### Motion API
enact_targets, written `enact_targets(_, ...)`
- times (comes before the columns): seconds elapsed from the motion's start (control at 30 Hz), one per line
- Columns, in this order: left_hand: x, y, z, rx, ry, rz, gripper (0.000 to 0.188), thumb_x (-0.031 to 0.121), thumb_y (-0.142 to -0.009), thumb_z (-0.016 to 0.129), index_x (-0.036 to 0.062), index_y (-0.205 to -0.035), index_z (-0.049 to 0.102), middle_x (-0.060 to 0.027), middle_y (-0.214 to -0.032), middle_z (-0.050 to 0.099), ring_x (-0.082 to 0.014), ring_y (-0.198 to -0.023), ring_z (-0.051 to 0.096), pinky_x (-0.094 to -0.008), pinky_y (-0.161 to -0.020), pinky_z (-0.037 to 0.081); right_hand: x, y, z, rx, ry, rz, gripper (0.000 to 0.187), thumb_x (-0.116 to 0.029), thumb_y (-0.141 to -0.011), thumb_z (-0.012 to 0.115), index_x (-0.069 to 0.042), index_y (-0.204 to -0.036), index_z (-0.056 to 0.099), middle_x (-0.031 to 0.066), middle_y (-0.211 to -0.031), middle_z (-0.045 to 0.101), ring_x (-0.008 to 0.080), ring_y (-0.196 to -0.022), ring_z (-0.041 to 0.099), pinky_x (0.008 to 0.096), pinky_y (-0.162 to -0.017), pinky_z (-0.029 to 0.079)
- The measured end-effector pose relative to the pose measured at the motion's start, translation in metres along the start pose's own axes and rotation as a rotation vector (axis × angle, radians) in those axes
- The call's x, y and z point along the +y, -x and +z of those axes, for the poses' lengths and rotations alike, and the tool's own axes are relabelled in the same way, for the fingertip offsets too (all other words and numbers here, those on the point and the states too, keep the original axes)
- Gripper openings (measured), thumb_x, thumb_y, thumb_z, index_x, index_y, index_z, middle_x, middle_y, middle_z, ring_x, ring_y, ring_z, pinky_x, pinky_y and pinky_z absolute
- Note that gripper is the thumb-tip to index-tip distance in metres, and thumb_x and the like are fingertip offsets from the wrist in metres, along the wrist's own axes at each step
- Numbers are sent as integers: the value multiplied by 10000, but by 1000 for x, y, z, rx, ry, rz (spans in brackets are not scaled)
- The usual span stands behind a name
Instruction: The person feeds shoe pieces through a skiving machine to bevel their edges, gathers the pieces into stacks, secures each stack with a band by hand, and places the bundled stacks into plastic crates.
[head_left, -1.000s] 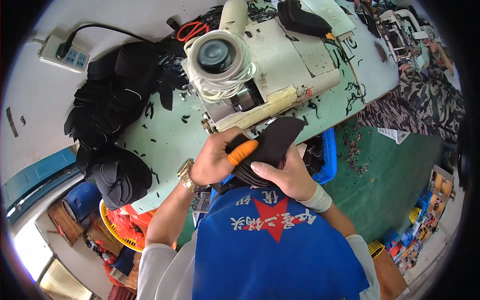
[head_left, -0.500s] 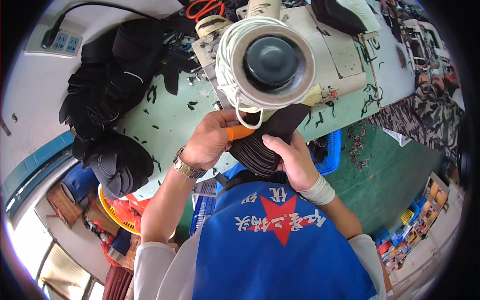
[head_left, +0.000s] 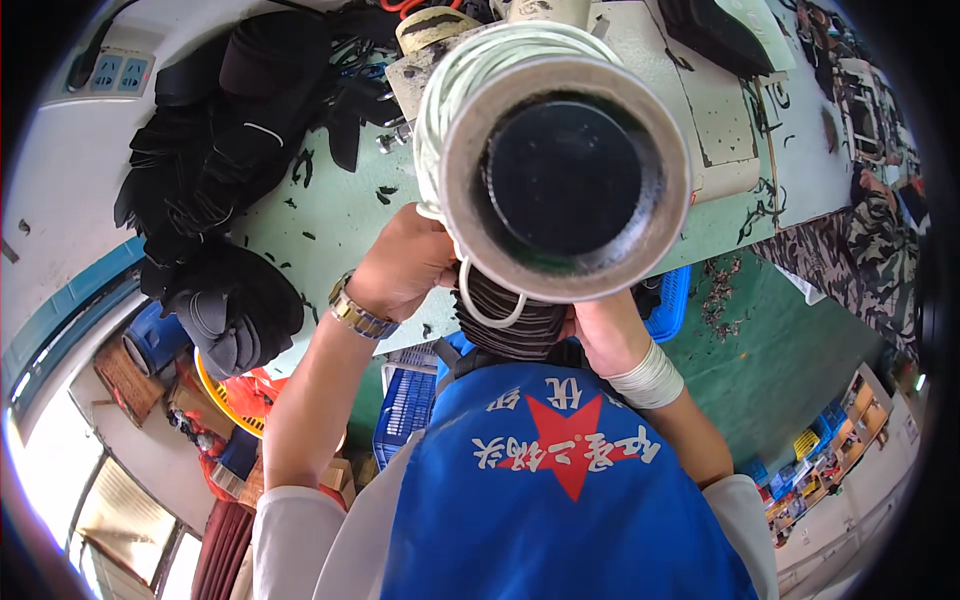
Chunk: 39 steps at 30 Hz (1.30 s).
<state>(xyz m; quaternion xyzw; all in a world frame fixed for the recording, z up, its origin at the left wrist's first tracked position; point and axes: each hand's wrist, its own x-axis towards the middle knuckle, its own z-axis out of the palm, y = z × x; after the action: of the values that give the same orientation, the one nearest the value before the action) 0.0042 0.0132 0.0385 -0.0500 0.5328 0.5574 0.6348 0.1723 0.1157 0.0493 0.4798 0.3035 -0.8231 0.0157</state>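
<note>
A thick stack of dark, layered fabric pieces (head_left: 510,325) is held in front of my apron, at the table's near edge. At the stack's right side, my right hand (head_left: 607,335) grips it, its fingers partly hidden under a round cream housing. My left hand (head_left: 405,262) is at the stack's upper left, fingers bent and closed; what is in them is hidden. Wound with white cord (head_left: 437,120), the round cream housing (head_left: 665,180) with a dark inside hangs over the stack and covers its far part.
Piles of black fabric pieces (head_left: 215,180) lie on the pale green table (head_left: 345,215) at left, with scattered black scraps. A cream machine (head_left: 715,130) stands behind the housing. Blue baskets (head_left: 405,400) are below the table. A person in camouflage clothing (head_left: 880,240) is at far right.
The cream housing looks larger and covers more of the stack and my right hand. The orange piece at my left fingers is out of sight. My left hand has shifted slightly up and left.
</note>
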Motion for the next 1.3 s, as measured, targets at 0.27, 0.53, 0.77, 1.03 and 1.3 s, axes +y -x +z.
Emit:
enact_targets(0.27, -10, 7, 14, 122, -264, 420, 190, 85, -826, 647, -42, -968, 645, -64, -876, 672, -88, -704, 581, -253, -597, 467, -14, 10, 7, 70, 21, 11, 424, -349, -846, 630, 55, -966, 586, 87, -813, 656, 127, -618, 652, 243, -459, 543)
enact_targets(0.53, -22, -11, -10, 80, -298, 365, 170, 60, -810, 662, -27, -956, 657, -88, -882, 684, -131, -785, 622, -269, -680, 497, -20, 18, 10, 87, -37, -91, 447, -355, -832, 652, 72, -947, 583, 93, -795, 652, 138, -605, 652, 243, -462, 541)
enact_targets(0.77, -3, -15, -19, -105, -314, -7, 270, 30, -766, 702, -19, -1022, 633, -80, -919, 671, -129, -767, 627, -280, -616, 510, -30, 9, 11, 62, -13, 57, 461, -363, -834, 652, 77, -950, 582, 104, -803, 652, 148, -624, 658, 249, -473, 546)
enact_targets(1.03, -29, -15, -7, 46, -307, 407, 249, 41, -773, 693, -55, -997, 640, -100, -937, 690, -118, -804, 613, -282, -705, 495, -25, 4, 5, 93, 33, 171, 441, -359, -832, 652, 62, -951, 600, 107, -785, 650, 155, -604, 653, 265, -489, 553)
enact_targets(1.3, -9, -10, -15, -21, -10, -58, 244, 124, -809, 682, -31, -995, 644, -76, -879, 675, -138, -733, 638, -271, -661, 513, -23, 4, 4, 107, 14, 172, 382, -320, -846, 640, 46, -952, 618, 85, -777, 648, 144, -586, 642, 262, -477, 540)
